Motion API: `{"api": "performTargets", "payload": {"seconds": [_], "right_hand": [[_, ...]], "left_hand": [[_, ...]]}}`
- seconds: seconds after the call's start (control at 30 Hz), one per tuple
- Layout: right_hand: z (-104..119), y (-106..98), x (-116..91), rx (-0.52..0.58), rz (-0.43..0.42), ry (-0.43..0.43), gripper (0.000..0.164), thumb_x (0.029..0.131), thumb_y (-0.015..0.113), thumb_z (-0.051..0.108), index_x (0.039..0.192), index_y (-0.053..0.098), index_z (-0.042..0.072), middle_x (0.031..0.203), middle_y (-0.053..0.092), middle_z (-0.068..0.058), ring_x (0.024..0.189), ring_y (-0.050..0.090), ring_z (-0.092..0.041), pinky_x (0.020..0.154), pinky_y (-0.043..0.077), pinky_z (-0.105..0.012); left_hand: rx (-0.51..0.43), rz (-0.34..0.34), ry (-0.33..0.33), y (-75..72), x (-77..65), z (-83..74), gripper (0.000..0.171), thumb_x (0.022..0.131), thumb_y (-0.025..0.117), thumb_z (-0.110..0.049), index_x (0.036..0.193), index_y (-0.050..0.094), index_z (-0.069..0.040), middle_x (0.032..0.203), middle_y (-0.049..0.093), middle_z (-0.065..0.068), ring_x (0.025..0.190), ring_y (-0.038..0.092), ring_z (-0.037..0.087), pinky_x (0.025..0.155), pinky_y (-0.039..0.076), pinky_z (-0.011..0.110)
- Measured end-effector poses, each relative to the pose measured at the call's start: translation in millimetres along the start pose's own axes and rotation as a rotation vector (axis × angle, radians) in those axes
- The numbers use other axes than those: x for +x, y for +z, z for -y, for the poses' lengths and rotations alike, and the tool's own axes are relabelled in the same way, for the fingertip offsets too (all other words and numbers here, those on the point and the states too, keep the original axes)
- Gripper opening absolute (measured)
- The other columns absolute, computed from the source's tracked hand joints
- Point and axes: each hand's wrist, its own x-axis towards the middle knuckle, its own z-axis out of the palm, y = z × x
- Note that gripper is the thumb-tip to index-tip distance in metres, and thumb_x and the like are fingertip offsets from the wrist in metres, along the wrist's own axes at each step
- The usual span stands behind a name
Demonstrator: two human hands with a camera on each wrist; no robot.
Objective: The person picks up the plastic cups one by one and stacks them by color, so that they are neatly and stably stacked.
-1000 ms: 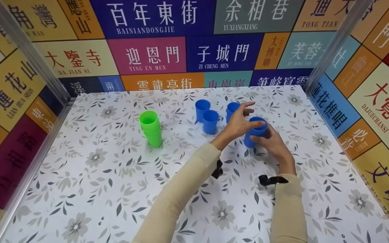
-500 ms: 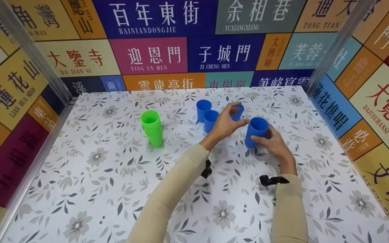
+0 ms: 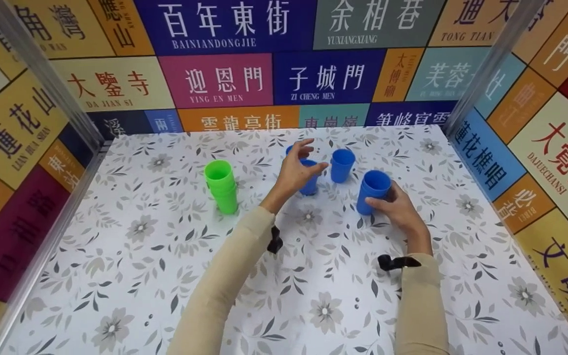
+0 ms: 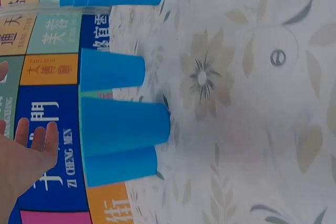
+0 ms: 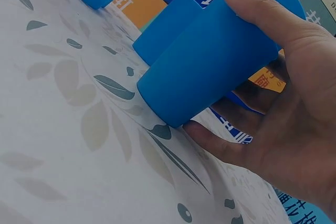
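Note:
My right hand [image 3: 402,209] grips a nested stack of blue cups [image 3: 369,199] from its right side, thumb in front. In the right wrist view the stack's [image 5: 205,66] base is at the tablecloth, and one rim shows above another. My left hand [image 3: 290,175], fingers spread and holding nothing, is raised over two blue cups standing close together. It partly hides the nearer cup [image 3: 309,184] and most of the farther one. Between the hands a single blue cup [image 3: 343,166] stands upright. The left wrist view shows the left hand [image 4: 26,166] apart from the cups.
A stack of green cups [image 3: 225,192] stands on the left part of the floral tablecloth [image 3: 165,276]. Printed panels [image 3: 220,81] wall in the back and both sides. A dark wrist camera [image 3: 274,240] is strapped below the left hand.
My left hand has moved left from the held blue stack, past the single cup, to above the two left cups. My right hand keeps its grip on the stack in the same place.

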Motion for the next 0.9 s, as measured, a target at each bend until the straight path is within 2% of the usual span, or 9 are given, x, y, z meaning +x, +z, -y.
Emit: {"api": "performTargets", "payload": {"seconds": [0.2, 0.37, 0.7, 0.9], "right_hand": [[-1.5, -1.6, -0.5, -0.027, -0.005, -0.013, 0.086, 0.088, 0.078, 0.031, 0.156, 0.030, 0.009, 0.155, 0.042, -0.022, 0.146, 0.038, -0.037, 0.124, 0.023, -0.051], [-0.7, -0.4, 0.7, -0.002, -0.001, -0.010, 0.087, 0.088, 0.078, 0.029, 0.156, 0.028, 0.008, 0.156, 0.041, -0.022, 0.147, 0.035, -0.036, 0.125, 0.022, -0.050], [2.1, 0.0, -1.0, -0.016, -0.004, 0.026, 0.092, 0.088, 0.078, 0.033, 0.159, 0.024, 0.009, 0.159, 0.037, -0.020, 0.150, 0.031, -0.035, 0.126, 0.019, -0.050], [1.9, -1.7, 0.6, 0.008, 0.012, 0.045, 0.091, 0.089, 0.077, 0.029, 0.159, 0.023, 0.010, 0.160, 0.034, -0.021, 0.151, 0.029, -0.037, 0.126, 0.017, -0.050]], "left_hand": [[-0.015, -0.054, 0.000, -13.1, -3.1, 15.2, 0.068, 0.087, 0.079, -0.025, 0.146, 0.046, -0.016, 0.140, 0.055, 0.016, 0.133, 0.051, 0.031, 0.111, 0.045, 0.045], [-0.041, -0.092, -0.014, -16.2, -8.1, 30.6, 0.071, 0.087, 0.080, -0.026, 0.146, 0.045, -0.011, 0.140, 0.054, 0.018, 0.132, 0.050, 0.032, 0.110, 0.045, 0.046], [-0.071, -0.150, -0.098, -9.2, -13.1, 51.8, 0.074, 0.083, 0.083, -0.030, 0.145, 0.046, -0.012, 0.142, 0.055, 0.012, 0.132, 0.051, 0.028, 0.109, 0.047, 0.044], [-0.088, -0.158, -0.116, -5.1, -13.9, 60.0, 0.076, 0.082, 0.084, -0.029, 0.145, 0.045, -0.012, 0.141, 0.055, 0.012, 0.131, 0.052, 0.029, 0.106, 0.049, 0.042]]}}
